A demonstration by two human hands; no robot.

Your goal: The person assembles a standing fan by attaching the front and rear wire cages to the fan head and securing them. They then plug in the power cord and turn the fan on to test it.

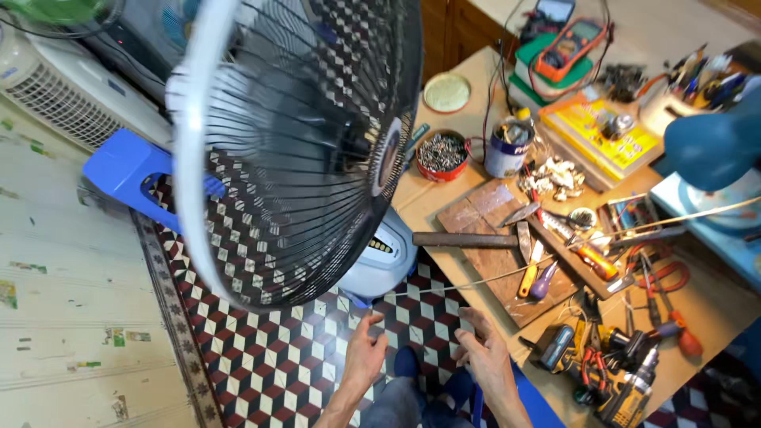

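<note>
Both hands sit low, below the white-rimmed electric fan with black wire grille (293, 150). The left hand (365, 353) pinches a thin pale metal rod (507, 273) running up to the right; the right hand (483, 357) hovers beside it, fingers loosely apart, empty. The grille remains closed; no disassembly is visible.
</note>
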